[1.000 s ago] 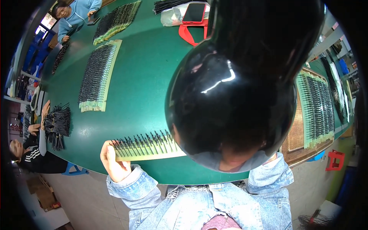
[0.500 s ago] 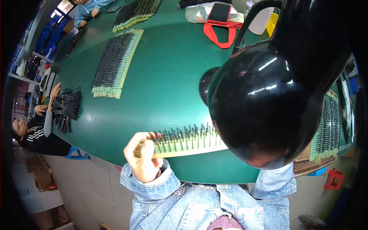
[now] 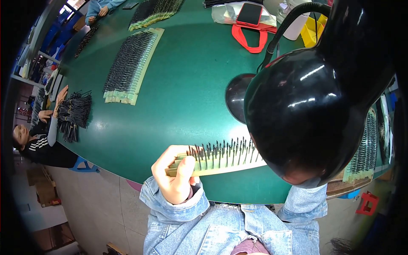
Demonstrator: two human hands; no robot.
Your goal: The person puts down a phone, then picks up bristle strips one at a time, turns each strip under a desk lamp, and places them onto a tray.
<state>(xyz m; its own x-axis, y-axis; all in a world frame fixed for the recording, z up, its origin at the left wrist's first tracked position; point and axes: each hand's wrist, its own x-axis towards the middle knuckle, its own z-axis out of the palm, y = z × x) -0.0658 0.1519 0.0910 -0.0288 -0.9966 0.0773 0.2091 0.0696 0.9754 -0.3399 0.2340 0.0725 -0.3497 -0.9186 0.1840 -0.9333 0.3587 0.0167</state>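
Observation:
My left hand (image 3: 175,174) is closed around the left end of a stack of pale green strips (image 3: 212,165), thumb on the near side. A row of thin black pin-like pieces (image 3: 231,151) stands up along the strips. The stack is held tilted above the near edge of the green table. Its right end disappears behind the glossy black head of a desk lamp (image 3: 304,119). That lamp head also hides my right hand; only my right denim sleeve (image 3: 304,204) shows below it.
A bundle of similar strips (image 3: 131,63) lies at the left on the green table (image 3: 182,85), with another (image 3: 155,12) beyond. Black bundles (image 3: 75,112) lie near a co-worker (image 3: 36,138). The lamp base (image 3: 240,97), a red-edged phone (image 3: 250,14) and a yellow bin (image 3: 312,32) stand farther off.
My left hand has shifted to the right with the strips, and less of the stack shows left of the lamp head. The whole view has also moved slightly, showing more of the lamp base.

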